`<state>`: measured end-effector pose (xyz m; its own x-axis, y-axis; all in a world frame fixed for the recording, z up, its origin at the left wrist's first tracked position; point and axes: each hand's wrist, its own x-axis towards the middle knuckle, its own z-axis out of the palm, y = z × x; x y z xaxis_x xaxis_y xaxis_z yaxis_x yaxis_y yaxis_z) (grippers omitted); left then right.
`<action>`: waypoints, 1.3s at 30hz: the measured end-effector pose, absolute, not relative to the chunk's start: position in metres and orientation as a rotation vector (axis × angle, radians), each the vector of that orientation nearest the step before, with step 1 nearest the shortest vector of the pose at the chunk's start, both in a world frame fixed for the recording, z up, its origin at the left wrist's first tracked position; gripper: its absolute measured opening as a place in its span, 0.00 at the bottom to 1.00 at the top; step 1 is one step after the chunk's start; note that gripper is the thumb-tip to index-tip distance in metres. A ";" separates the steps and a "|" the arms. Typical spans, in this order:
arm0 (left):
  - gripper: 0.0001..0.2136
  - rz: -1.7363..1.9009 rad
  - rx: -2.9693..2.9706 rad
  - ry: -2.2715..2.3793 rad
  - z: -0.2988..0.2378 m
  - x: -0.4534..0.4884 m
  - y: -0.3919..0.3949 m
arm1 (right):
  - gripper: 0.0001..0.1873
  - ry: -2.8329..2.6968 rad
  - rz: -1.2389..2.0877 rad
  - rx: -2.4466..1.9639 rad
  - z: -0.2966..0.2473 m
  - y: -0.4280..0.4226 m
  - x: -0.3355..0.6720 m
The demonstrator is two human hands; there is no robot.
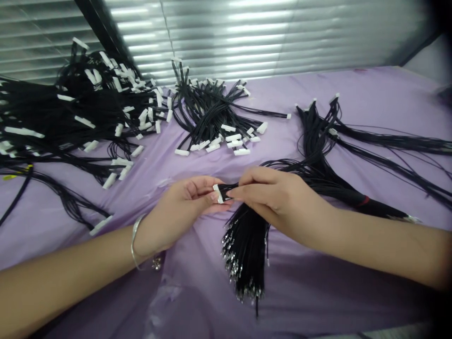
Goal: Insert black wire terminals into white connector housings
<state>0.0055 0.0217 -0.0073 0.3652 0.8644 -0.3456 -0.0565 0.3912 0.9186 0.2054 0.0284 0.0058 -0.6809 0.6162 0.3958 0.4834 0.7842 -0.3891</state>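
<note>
My left hand (pixel 192 197) pinches a small white connector (pixel 218 193) between thumb and fingers. Black wires run from the connector's right side into my right hand (pixel 275 195), whose thumb and forefinger close on a wire close to the connector. Which single wire it grips is hidden by the fingers. Below my right hand, a thick bundle of black wires (pixel 247 249) hangs down over the table's front, with bare silver terminals at the tips. More of the black wires pass behind my right hand toward the right.
A purple cloth (pixel 275 146) covers the table. At the left lies a big heap of black cables (pixel 38 106) with white connectors, and a smaller cable pile (pixel 208 110) sits mid-back. Further black wire bundles (pixel 318 136) lie at the right, one with a red tie (pixel 362 201). Blinds (pixel 226 37) stand behind.
</note>
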 end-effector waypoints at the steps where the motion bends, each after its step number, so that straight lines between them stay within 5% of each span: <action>1: 0.06 0.740 0.986 1.018 -0.007 0.006 0.022 | 0.10 -2.450 0.343 -0.855 0.003 0.029 0.204; 8: 0.08 0.688 1.080 1.074 -0.006 0.006 0.022 | 0.07 -2.362 0.537 -0.964 -0.001 0.036 0.204; 39: 0.09 0.720 1.030 1.042 -0.005 0.010 0.022 | 0.09 -2.572 0.245 -0.881 0.008 0.030 0.203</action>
<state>0.0099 0.0222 -0.0045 0.3612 0.8678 -0.3413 -0.0126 0.3706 0.9287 0.2028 0.0296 0.0075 -0.7164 0.6189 0.3220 0.5471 0.7848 -0.2911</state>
